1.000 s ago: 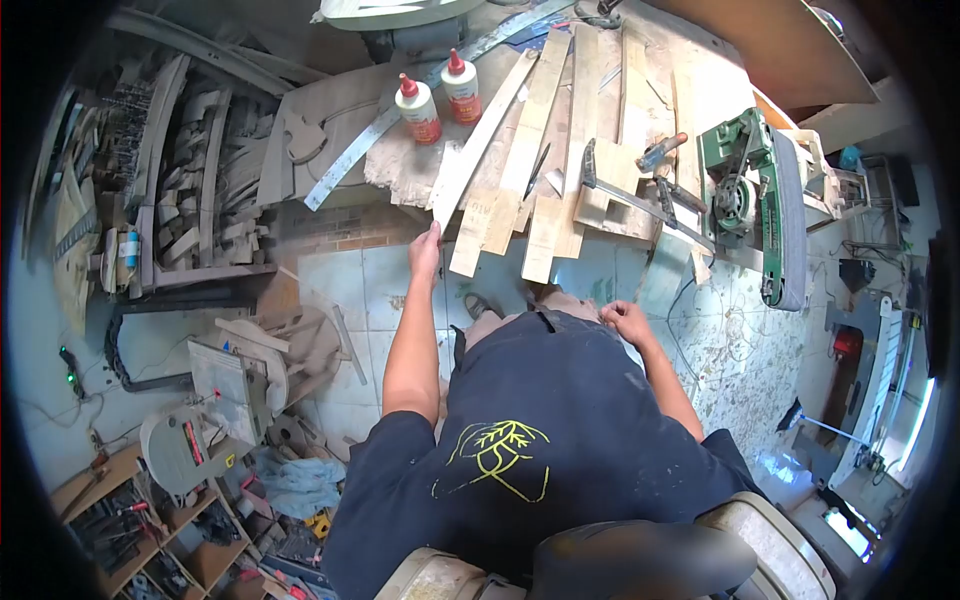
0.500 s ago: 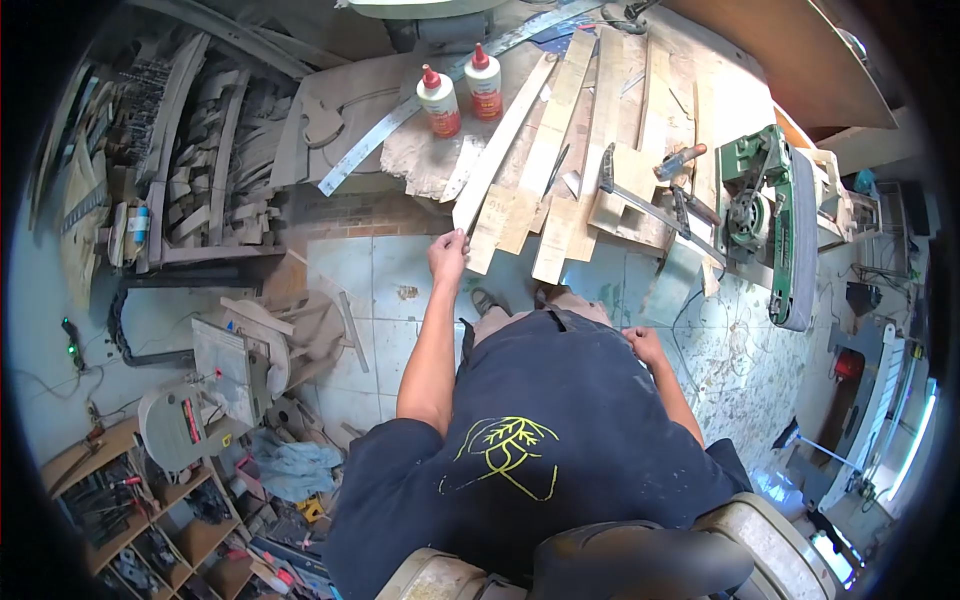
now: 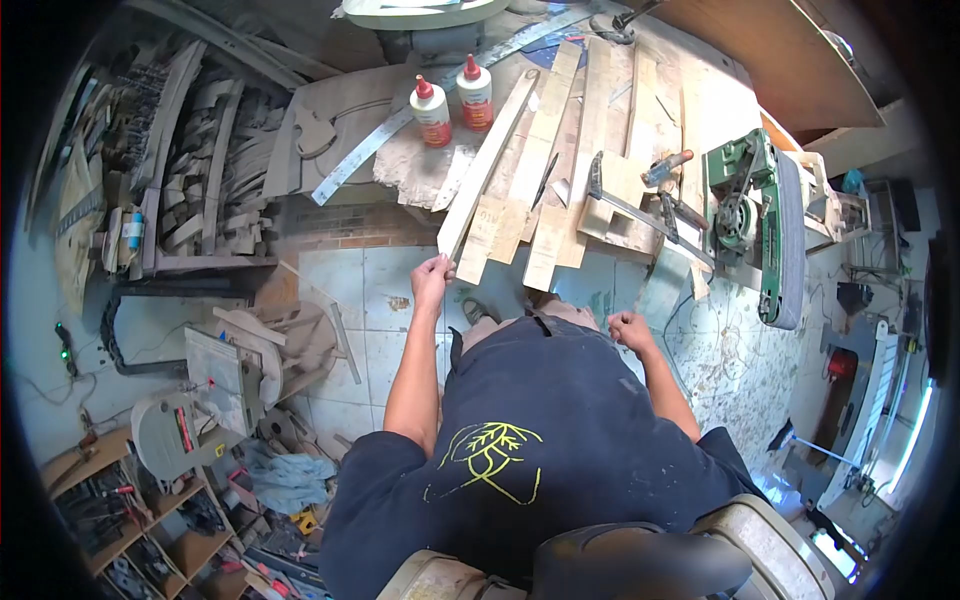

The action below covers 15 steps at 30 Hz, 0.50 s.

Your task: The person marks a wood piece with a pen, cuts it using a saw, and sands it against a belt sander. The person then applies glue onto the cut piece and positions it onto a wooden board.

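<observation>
My left hand (image 3: 432,280) is closed on the near end of a long pale wooden strip (image 3: 487,165), which lies slantwise on the workbench and juts past its front edge. To the right of that strip, several more wooden strips (image 3: 547,125) lie side by side, some with their ends overhanging. Off the bench, in front of my body, is my right hand (image 3: 630,330), its fingers curled in; whether anything is inside them cannot be made out. A clamp (image 3: 630,203) rests across a wooden block near the right-hand strips.
Two glue bottles (image 3: 431,115) with red caps stand at the left of the bench, beside a metal straightedge (image 3: 362,160). A green belt sander (image 3: 745,210) sits at the right. Shelves of offcuts (image 3: 205,160) are at far left, with a grey machine (image 3: 170,430) lower down.
My left hand has come back toward me and left, and the strip's near end has shifted with it. My right hand has risen slightly and moved left. The view has shifted a little.
</observation>
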Each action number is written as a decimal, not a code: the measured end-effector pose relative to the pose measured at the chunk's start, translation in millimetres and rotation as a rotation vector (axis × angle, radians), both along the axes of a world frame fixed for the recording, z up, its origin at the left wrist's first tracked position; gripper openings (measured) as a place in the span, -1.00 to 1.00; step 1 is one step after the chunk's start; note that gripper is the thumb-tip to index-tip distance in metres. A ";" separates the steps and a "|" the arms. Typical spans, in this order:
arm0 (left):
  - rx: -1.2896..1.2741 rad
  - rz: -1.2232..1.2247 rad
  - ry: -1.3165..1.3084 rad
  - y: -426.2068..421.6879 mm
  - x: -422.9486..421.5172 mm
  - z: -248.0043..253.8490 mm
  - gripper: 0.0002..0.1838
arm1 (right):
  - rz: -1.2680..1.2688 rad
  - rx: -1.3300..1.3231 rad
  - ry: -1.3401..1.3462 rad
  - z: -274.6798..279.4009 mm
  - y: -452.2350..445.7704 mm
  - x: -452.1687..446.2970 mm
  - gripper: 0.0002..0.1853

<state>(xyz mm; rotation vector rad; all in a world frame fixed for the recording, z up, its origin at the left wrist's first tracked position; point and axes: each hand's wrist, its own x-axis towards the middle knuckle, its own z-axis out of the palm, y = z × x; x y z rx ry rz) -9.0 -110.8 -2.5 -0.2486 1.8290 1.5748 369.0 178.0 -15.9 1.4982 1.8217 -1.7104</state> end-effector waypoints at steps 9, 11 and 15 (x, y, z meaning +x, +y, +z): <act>-0.001 0.130 0.075 7.4 8.7 -47.2 -0.76 | 0.294 0.217 0.012 -33.1 6.8 35.8 -0.63; -0.097 0.111 0.229 10.6 9.3 -56.1 -0.71 | 0.445 0.219 -0.069 -74.3 26.8 58.2 -0.66; -0.031 0.138 0.163 4.4 15.9 -28.1 -0.58 | 0.472 0.113 -0.102 -48.5 38.5 43.4 -0.69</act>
